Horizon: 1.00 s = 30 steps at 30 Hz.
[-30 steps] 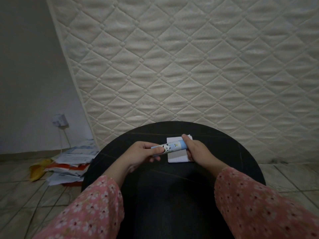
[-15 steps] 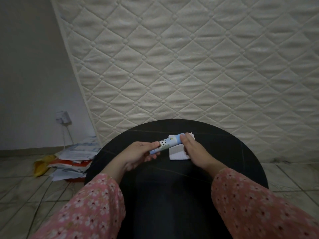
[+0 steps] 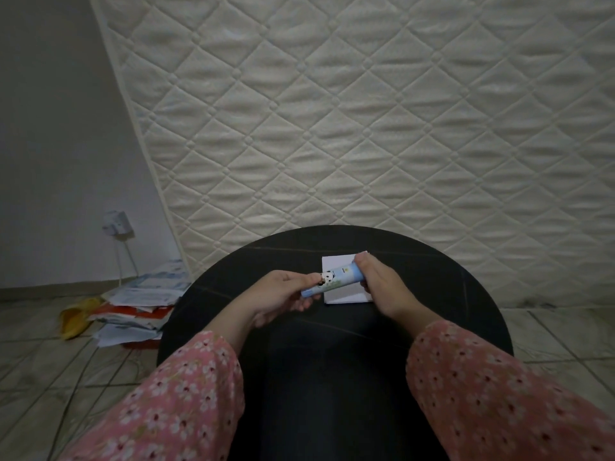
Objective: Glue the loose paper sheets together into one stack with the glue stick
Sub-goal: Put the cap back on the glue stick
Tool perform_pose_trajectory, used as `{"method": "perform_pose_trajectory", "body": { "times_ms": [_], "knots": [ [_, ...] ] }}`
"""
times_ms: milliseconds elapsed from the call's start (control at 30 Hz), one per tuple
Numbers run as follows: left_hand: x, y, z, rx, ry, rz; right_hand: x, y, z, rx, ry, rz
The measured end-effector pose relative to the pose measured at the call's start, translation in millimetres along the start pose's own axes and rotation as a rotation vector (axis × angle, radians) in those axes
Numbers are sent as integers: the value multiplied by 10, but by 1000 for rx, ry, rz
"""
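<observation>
Here the glue stick [image 3: 332,279], light, rigid and probably slick, is pinched at each end by the left hand [image 3: 283,294] and right hand [image 3: 382,287] (over the thin paper sheets [image 3: 342,296] on the table [image 3: 432,294]); mid-barrel looks the steadier hold.

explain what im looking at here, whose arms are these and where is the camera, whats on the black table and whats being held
There is no machine: the picture comes from one camera worn on a person's head, looking forward and down, so the arms in pink flowered sleeves are the wearer's own. Both hands hold a light blue glue stick with a panda picture lying sideways above the round black table. The left hand pinches one end, and the right hand grips the other. Whether the cap is on cannot be told. Under the stick, on the table, lies a small white paper stack. Behind stands a quilted white mattress. On the tiled floor to the left sits a messy pile of papers.
</observation>
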State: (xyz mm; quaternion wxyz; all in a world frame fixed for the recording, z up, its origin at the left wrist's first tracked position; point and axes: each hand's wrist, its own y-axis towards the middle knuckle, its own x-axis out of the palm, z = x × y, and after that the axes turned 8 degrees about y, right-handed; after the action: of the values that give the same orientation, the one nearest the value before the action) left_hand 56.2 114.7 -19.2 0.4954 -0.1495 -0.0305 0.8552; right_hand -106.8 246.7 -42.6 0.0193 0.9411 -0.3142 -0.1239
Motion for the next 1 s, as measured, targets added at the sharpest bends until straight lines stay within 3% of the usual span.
{"method": "perform_pose_trajectory", "body": {
  "times_ms": [200, 300, 467, 533, 600, 667, 733, 1000],
  "knots": [
    [-26, 1, 12, 102, 115, 39, 10, 28, -69, -59, -220, 1],
    [-4, 19, 22, 168, 348, 126, -37, 100, -84, -30, -350, -37],
    [80, 84, -22, 171, 817, 28, 66, 140, -130, -30, -107, -13],
    [75, 112, -22, 127, 820, 91, 77, 179, -82, 3, -33, 60],
    [42, 148, -56, 97, 727, 207, 16, 240, 41, -28, -245, 133],
    [16, 199, -85, 71, 625, 310, -51, 280, 173, 30, -605, 33],
    [5, 264, -94, 47, 539, 381, -71, 311, 251, 116, -811, -116],
    [-60, 580, -162, -21, 563, 423, -12, 493, 294, 74, -925, -202]
  ]
}}
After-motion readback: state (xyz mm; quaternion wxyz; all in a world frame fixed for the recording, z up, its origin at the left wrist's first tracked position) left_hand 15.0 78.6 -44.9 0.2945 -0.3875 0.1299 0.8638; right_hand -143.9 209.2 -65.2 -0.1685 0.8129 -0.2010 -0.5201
